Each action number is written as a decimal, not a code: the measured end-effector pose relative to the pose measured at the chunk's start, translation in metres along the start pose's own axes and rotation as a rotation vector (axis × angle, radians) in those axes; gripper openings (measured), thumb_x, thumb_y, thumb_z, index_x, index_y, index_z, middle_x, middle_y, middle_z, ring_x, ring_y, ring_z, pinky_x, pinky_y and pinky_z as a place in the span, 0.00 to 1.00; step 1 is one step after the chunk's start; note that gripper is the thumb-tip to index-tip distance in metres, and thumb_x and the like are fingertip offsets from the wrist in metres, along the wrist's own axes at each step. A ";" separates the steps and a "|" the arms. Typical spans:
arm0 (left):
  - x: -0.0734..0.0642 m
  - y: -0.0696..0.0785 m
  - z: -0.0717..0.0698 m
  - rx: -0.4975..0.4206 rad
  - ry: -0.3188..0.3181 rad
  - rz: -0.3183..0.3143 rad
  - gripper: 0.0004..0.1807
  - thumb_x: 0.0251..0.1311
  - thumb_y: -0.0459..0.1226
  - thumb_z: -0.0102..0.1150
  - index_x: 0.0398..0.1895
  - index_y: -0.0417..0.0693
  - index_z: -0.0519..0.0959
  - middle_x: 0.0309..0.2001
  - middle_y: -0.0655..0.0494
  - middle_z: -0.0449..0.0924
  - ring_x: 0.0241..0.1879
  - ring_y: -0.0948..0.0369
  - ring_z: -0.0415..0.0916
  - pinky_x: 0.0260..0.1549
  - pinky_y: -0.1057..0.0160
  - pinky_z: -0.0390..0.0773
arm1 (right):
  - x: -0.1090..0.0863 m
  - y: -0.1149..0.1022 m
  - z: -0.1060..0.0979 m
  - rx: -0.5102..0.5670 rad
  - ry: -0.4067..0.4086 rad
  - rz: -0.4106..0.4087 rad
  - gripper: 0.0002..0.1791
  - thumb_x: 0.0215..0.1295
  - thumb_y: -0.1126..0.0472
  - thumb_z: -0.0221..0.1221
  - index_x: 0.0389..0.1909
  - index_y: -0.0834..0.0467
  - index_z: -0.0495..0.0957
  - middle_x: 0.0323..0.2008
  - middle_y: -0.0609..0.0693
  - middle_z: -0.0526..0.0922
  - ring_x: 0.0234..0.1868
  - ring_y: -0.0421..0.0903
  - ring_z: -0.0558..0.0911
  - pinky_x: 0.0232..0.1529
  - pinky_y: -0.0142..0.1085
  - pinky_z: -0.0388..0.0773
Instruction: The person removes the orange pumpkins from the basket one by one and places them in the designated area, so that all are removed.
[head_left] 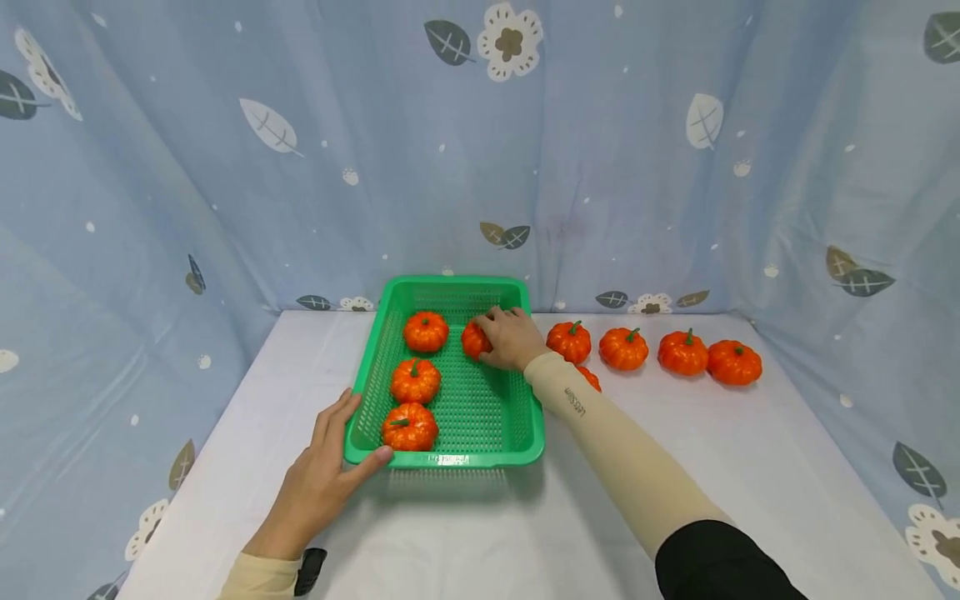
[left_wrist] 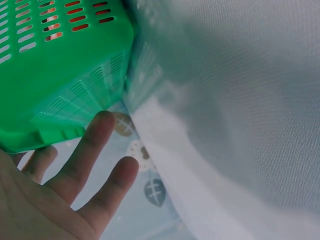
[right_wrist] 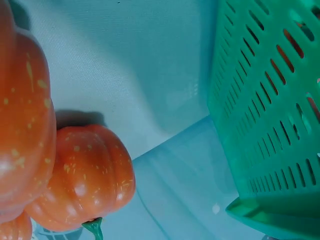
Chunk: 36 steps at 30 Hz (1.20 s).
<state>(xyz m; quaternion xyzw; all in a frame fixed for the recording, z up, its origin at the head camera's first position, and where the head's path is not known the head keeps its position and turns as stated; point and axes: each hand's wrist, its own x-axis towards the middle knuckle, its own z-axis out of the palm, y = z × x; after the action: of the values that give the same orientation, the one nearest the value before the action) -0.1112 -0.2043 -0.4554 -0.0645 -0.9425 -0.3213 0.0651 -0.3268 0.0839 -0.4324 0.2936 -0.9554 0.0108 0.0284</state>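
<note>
A green plastic basket [head_left: 482,459] with slotted walls stands on the white-covered table. My left hand [head_left: 321,477] rests at its near left corner, thumb on the front rim and fingers along the left side. In the left wrist view those fingers [left_wrist: 82,162] look spread and mostly straight beside the basket wall. Inside the basket, my right hand [head_left: 513,340] holds a small orange pumpkin [head_left: 474,341] near the right wall. Three more pumpkins lie along the basket's left side: the far one [head_left: 426,332], the middle one [head_left: 415,381] and the near one [head_left: 410,427].
Right of the basket, several pumpkins [head_left: 623,348] with green stems form a rough row; another [head_left: 589,377] is partly hidden behind my right forearm. The right wrist view shows pumpkins [right_wrist: 92,175] outside the basket wall. A blue patterned curtain [head_left: 450,167] hangs behind the table.
</note>
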 end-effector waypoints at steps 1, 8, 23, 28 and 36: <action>0.000 0.000 0.000 0.000 -0.002 -0.003 0.48 0.67 0.59 0.60 0.82 0.59 0.48 0.81 0.55 0.45 0.63 0.38 0.72 0.51 0.32 0.73 | 0.000 0.000 0.001 0.001 -0.001 -0.007 0.35 0.64 0.46 0.67 0.70 0.50 0.72 0.62 0.56 0.76 0.62 0.55 0.76 0.69 0.50 0.62; 0.000 -0.001 0.002 -0.001 0.003 0.000 0.48 0.67 0.59 0.60 0.82 0.59 0.49 0.80 0.55 0.45 0.65 0.37 0.69 0.52 0.32 0.72 | -0.003 -0.002 0.002 0.003 -0.022 -0.007 0.36 0.63 0.42 0.67 0.70 0.48 0.71 0.64 0.54 0.75 0.62 0.55 0.76 0.67 0.49 0.65; 0.000 -0.002 0.004 0.007 0.013 0.019 0.48 0.67 0.58 0.61 0.82 0.57 0.49 0.80 0.53 0.46 0.64 0.36 0.70 0.51 0.32 0.73 | -0.004 -0.001 0.004 0.091 0.032 -0.007 0.36 0.61 0.43 0.70 0.69 0.47 0.71 0.65 0.54 0.75 0.62 0.56 0.77 0.67 0.51 0.65; 0.000 -0.002 0.002 0.029 0.015 0.018 0.48 0.67 0.59 0.60 0.82 0.55 0.49 0.81 0.54 0.44 0.61 0.37 0.73 0.49 0.33 0.74 | -0.004 -0.002 0.005 0.142 0.116 -0.022 0.37 0.62 0.44 0.69 0.70 0.48 0.70 0.65 0.54 0.73 0.62 0.55 0.76 0.64 0.49 0.72; 0.001 0.014 -0.004 -0.018 -0.010 0.002 0.50 0.67 0.60 0.59 0.83 0.62 0.43 0.82 0.66 0.34 0.73 0.41 0.59 0.52 0.30 0.71 | -0.009 0.002 0.002 0.264 0.217 -0.051 0.40 0.62 0.46 0.70 0.73 0.47 0.66 0.68 0.53 0.69 0.64 0.54 0.73 0.60 0.48 0.76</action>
<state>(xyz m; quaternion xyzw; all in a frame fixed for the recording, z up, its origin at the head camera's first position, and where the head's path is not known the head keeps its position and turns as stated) -0.1097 -0.1961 -0.4438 -0.0676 -0.9398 -0.3294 0.0602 -0.3202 0.0903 -0.4351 0.3160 -0.9293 0.1670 0.0931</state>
